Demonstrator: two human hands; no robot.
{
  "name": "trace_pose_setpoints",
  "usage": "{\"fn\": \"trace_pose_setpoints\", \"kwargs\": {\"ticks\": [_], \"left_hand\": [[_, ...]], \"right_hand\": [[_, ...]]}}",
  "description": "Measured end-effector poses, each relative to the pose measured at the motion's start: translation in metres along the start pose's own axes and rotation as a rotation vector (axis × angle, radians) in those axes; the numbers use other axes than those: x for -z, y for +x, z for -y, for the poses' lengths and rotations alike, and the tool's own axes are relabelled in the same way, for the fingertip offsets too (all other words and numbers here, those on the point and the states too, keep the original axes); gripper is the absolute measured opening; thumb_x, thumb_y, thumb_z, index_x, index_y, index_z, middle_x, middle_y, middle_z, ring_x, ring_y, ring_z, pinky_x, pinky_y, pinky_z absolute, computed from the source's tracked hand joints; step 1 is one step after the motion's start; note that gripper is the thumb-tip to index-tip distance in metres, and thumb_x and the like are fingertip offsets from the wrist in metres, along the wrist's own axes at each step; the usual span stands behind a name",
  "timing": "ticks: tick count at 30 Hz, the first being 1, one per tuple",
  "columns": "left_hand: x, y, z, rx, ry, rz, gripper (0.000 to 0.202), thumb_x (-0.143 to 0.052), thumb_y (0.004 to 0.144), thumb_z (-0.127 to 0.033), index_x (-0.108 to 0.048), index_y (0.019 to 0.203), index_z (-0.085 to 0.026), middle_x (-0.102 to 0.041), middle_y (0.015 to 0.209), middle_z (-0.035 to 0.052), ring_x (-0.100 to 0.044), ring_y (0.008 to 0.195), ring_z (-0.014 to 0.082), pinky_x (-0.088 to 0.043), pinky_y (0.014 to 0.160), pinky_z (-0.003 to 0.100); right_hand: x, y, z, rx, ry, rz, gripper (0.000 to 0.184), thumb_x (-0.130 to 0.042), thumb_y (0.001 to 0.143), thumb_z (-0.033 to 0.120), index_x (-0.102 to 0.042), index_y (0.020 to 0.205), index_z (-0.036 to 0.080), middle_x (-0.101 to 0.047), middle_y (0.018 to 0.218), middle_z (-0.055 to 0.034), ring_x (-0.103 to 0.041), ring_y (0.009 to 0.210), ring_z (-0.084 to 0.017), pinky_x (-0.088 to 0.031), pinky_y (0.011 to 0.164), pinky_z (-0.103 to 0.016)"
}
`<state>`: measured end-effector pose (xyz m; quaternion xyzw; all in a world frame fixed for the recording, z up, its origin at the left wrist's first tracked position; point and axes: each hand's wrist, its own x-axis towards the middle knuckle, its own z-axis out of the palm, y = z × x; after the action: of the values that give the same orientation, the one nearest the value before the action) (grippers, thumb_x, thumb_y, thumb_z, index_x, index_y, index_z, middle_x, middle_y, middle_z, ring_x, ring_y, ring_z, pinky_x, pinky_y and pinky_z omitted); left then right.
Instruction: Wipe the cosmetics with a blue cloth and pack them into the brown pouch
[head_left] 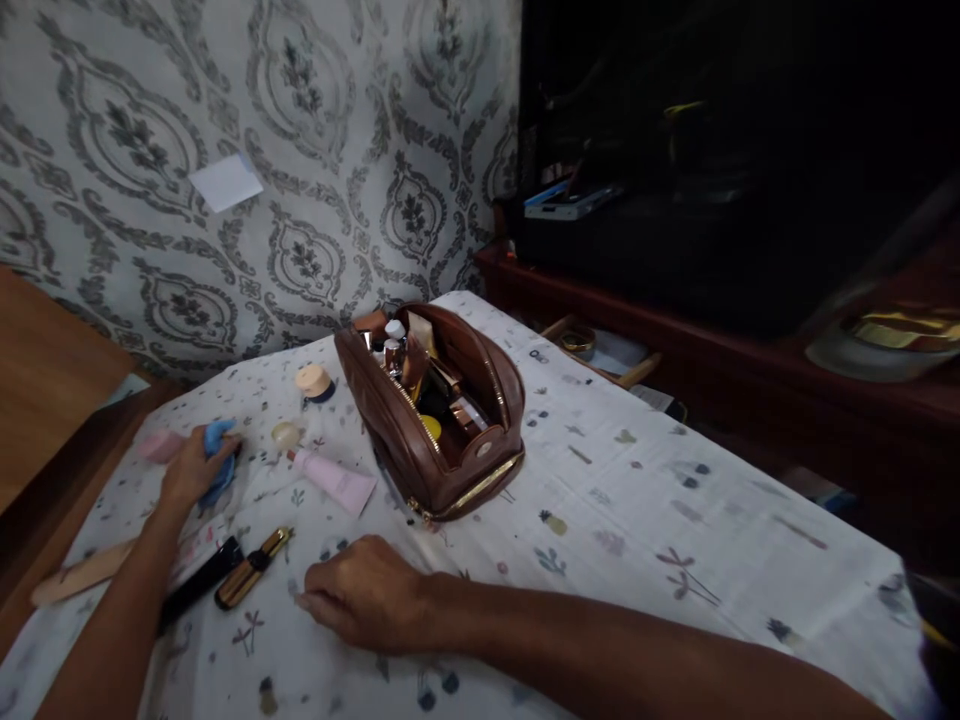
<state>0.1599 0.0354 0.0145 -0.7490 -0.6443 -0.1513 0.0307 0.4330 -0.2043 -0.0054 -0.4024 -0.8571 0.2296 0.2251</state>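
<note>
On the far left of the cloth, my left hand (193, 466) closes its fingers on a crumpled blue cloth (219, 478). A rounded pink item (160, 445) sits just beyond that hand. My right hand (366, 594) rests on the table with its fingers curled in, and nothing shows in it. Behind it stands a brown makeup bag (397, 440), unzipped and filled with several cosmetics. Between my hands lie a pink tube (335, 480) and a dark bottle with a gold top (253, 568). A black case (201, 578) is partly behind my left forearm.
A small jar with a beige lid (313, 382) and a pale round item (286, 435) sit left of the bag. A wooden comb-like piece (82, 575) lies near the left edge. Patterned cloth (600, 540) covers the table; a dark red cabinet (735, 410) borders its right side.
</note>
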Motion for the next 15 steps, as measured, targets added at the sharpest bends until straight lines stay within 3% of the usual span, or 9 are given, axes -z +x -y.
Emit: {"fn": "trace_pose_setpoints", "kwargs": {"ticks": [3,7,11,15], "left_hand": [[-0.001,-0.005,-0.003,0.011,-0.016,-0.011,0.049,-0.047,0.077,-0.06,-0.052,0.102,-0.017,-0.064,0.094,0.0141,-0.063,0.097,0.0367,-0.051,0.081,0.048],[0.001,-0.016,-0.01,-0.018,-0.101,-0.02,0.048,-0.05,0.076,-0.057,-0.055,0.105,-0.019,-0.066,0.097,0.0105,-0.06,0.099,0.0306,-0.049,0.089,0.043],[0.009,-0.033,-0.017,-0.017,-0.233,-0.019,0.044,-0.053,0.076,-0.055,-0.058,0.102,-0.019,-0.067,0.091,0.0055,-0.061,0.086,0.0235,-0.05,0.081,0.035],[0.018,-0.058,-0.026,-0.007,-0.364,-0.02,0.049,-0.053,0.079,-0.056,-0.057,0.11,-0.018,-0.068,0.091,0.0028,-0.061,0.082,0.0201,-0.05,0.073,0.03]], "right_hand": [[-0.003,0.001,-0.001,0.001,0.004,-0.013,0.023,-0.051,0.1,0.028,-0.066,0.086,0.018,-0.073,0.079,-0.0028,-0.063,0.07,-0.016,-0.033,0.058,-0.026],[-0.008,0.004,-0.002,-0.002,0.056,-0.043,0.023,-0.055,0.097,0.024,-0.063,0.077,0.018,-0.069,0.073,-0.002,-0.058,0.065,-0.014,-0.03,0.057,-0.026],[-0.013,0.005,-0.006,-0.045,0.192,-0.118,0.028,-0.054,0.096,0.02,-0.057,0.068,0.017,-0.062,0.065,0.0004,-0.052,0.06,-0.012,-0.032,0.059,-0.024],[-0.018,0.007,-0.015,-0.115,0.338,-0.33,0.017,-0.053,0.093,0.015,-0.061,0.078,0.017,-0.064,0.082,-0.0039,-0.059,0.077,-0.015,-0.043,0.071,-0.025]]}}
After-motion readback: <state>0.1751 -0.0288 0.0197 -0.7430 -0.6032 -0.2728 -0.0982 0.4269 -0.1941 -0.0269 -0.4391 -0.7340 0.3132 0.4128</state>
